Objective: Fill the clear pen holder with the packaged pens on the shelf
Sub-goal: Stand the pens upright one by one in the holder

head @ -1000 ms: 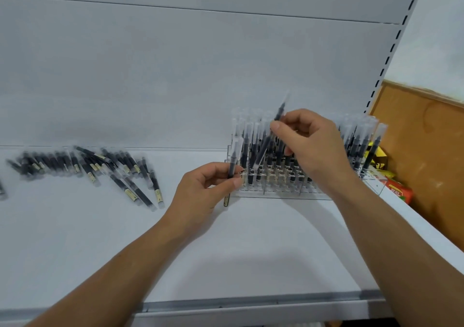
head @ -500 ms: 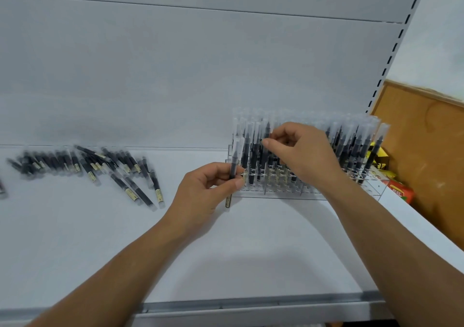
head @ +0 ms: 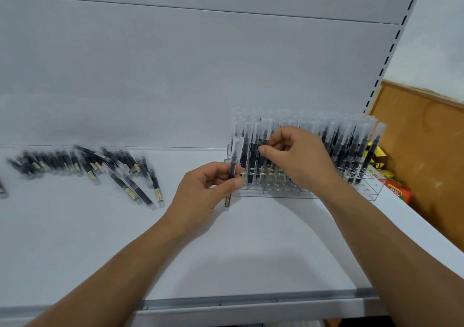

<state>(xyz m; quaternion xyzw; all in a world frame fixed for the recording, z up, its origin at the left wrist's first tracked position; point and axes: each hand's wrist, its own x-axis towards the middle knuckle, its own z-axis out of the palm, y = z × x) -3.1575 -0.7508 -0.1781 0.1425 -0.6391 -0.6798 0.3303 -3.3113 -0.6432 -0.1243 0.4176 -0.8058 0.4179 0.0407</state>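
At 3 o'clock, right hand (head: 296, 158): lower than before, pinching a pen (head: 264, 138) now seated in the holder (head: 371, 196).
Left hand (head: 208, 188): unchanged, grasping second pen (head: 232, 169) upright.

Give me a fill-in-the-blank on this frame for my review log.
The left hand holds exactly ___ pen.
The right hand pinches a second pen standing in the clear ___.
Loose pens lie on the shelf, on the picture's ___ side.
Missing words: one; holder; left.
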